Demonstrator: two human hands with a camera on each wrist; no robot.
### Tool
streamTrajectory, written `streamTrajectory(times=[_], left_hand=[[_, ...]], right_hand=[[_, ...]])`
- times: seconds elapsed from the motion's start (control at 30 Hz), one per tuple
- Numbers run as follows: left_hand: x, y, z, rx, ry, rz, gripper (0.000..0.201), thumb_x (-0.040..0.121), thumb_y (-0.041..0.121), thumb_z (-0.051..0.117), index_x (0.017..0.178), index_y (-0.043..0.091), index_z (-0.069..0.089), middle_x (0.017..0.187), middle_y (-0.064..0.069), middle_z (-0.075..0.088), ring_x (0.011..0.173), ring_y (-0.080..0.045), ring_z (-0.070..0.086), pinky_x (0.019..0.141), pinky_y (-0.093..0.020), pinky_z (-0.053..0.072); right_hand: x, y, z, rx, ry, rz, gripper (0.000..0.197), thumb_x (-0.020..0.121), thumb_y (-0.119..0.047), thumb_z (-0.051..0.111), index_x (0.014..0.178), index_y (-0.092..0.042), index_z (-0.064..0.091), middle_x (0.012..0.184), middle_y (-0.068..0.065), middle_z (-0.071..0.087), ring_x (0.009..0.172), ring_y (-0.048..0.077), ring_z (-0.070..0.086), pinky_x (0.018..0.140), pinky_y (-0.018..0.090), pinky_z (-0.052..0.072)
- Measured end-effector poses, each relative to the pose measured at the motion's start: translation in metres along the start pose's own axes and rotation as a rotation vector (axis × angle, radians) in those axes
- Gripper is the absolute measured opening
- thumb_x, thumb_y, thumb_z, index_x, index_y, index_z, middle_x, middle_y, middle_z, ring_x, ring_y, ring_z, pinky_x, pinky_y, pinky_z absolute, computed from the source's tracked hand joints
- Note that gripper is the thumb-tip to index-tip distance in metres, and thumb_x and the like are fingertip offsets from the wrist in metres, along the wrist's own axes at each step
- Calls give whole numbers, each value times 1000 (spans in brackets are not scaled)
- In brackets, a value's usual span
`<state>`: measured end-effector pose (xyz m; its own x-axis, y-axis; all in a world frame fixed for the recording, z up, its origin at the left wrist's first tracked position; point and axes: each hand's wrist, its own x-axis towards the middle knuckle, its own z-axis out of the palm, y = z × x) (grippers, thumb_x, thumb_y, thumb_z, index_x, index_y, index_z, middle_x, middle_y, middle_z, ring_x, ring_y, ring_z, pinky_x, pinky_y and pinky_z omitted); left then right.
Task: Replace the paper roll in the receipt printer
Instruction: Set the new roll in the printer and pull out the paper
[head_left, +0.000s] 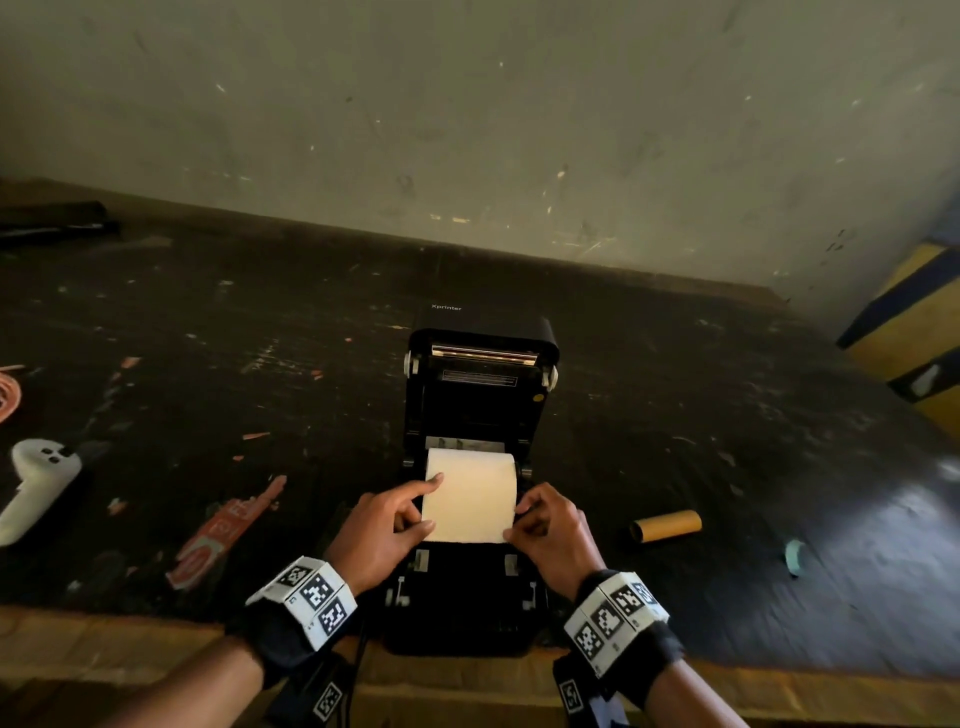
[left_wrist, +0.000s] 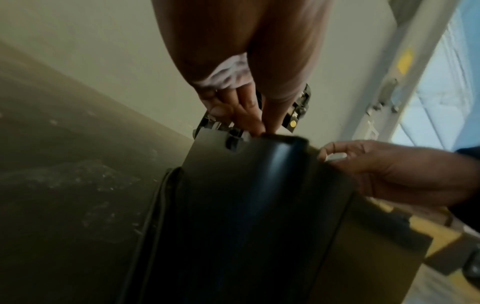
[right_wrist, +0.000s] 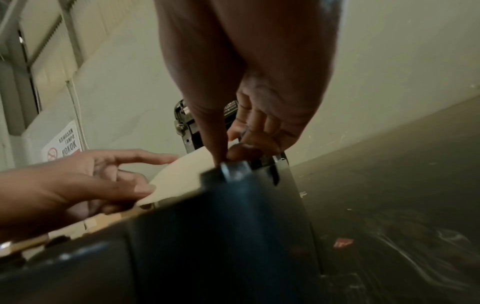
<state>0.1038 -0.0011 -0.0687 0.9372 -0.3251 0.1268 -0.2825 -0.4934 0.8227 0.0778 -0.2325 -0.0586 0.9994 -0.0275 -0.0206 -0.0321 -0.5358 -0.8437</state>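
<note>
**Paper tail drawn out over the open printer, lid not yet shut**

The receipt printer (head_left: 470, 467) stands at the near edge of the table (head_left: 675, 415), its lid (head_left: 480, 358) swung up toward 12 o'clock. The new paper roll (head_left: 470, 460) sits in the open bay, and its loose sheet (head_left: 467, 506) is drawn toward 6 o'clock over the front of the body.

The left hand (head_left: 387, 525) pinches the sheet's 9 o'clock edge between thumb and curled fingers, the index finger laid straight along the paper. The right hand (head_left: 550, 525) pinches the 3 o'clock edge near its lower corner, fingers curled; the right wrist view shows thumb and fingertip meeting on the paper at the printer's rim.

Risks, as I judge them:
- Uneven pull from the 2 hands could skew the sheet, so it would feed crooked or jam when the lid closes.
- Too hard a tug could tear the thin paper or lift the roll out of its seat.
- Shutting the lid with too little tail past the front would leave nothing for the roller to grab.
- Fingers lingering at the rim could get nipped by the lid.

Contents: the bay holds 1 roll, cream-white and apparently full. Whether it sits squarely between its guides I cannot tell. A bare cardboard core (head_left: 666, 525), likely the spent one, lies on the table at 3 o'clock of the printer, well apart.
</note>
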Motion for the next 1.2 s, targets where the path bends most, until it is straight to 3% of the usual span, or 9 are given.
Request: streamTrajectory(times=[0.13,0.27,0.33,0.47,0.57,0.7,0.8,1.03,1.2], left_hand=[[-6,2,1,13,-22,5,56,83,18,66,125,45,39,75,4,66,64,-7,56,63,-13,47],[-12,-1,2,-4,-41,10,56,84,18,64,125,46,37,73,3,65,64,-10,55,62,-14,47],[-12,-3,3,10,-43,16,56,84,18,64,125,48,37,80,7,65,62,-10,54,60,-15,47],[-10,-2,3,38,-32,13,56,84,13,63,124,45,40,79,8,62,62,-11,52,60,-20,49],[-12,-1,3,30,-30,12,56,84,12,63,123,45,40,80,6,62,63,-10,52,61,-20,48],[-11,-3,0,4,-52,5,55,82,12,66,125,40,44,80,3,65,61,-8,51,61,-17,47],[-12,-4,1,-5,-51,1,55,82,11,66,124,41,45,80,0,65,61,-8,51,60,-14,45],[-9,-8,2,-17,19,6,50,81,11,67,120,39,53,80,2,65,55,-9,49,57,-17,47],[-9,-8,3,14,-35,13,51,81,10,66,121,37,51,78,3,67,57,-10,48,57,-20,46]], right_hand=[[-1,1,1,-37,-34,27,21,76,-10,74,83,-16,55,73,-2,68,55,-9,58,53,7,44],[0,3,2,-91,-45,43,24,74,-14,75,79,-21,53,77,-2,69,63,0,59,55,12,44],[1,5,3,-116,-32,39,26,74,-14,75,76,-23,51,78,-1,70,63,3,59,57,15,46],[-4,5,0,-131,-19,29,25,75,-12,74,72,-22,52,74,-2,66,60,2,55,55,13,47],[-3,2,-2,-132,-36,29,23,74,-11,75,74,-20,53,80,4,68,65,6,58,57,12,47],[-1,-1,0,-130,-53,43,27,72,-14,77,71,-24,51,83,4,69,75,15,65,64,21,51],[-2,0,3,-119,-37,72,31,70,-12,79,67,-23,50,77,3,68,73,18,66,68,29,55],[3,-3,3,-132,-44,118,28,69,-16,81,68,-21,53,77,1,68,73,14,65,67,26,53],[0,-1,2,-96,3,84,26,72,-13,77,69,-21,53,81,6,71,72,14,64,63,21,52]])
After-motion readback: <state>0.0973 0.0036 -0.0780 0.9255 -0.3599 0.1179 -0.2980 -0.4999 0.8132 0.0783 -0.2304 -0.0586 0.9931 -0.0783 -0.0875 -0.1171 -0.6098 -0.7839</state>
